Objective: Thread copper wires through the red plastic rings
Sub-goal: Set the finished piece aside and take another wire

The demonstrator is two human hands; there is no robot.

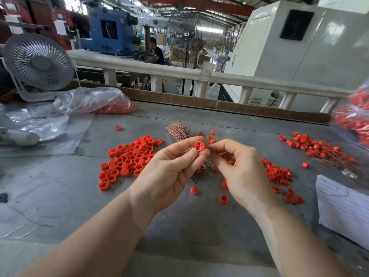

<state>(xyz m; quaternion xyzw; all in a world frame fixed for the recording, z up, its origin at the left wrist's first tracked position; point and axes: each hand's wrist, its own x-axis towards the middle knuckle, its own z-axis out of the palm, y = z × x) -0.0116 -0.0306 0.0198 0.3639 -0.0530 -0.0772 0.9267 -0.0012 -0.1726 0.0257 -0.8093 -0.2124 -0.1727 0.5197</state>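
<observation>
Red rings (127,158) without wire lie in a big pile on the desk (60,196) at left, so much is left. The left hand (169,172) pinches one ring (199,146); the right hand (239,168) is curled, probably pinching a wire too thin to see. Threaded rings (319,150) lie far right.
</observation>
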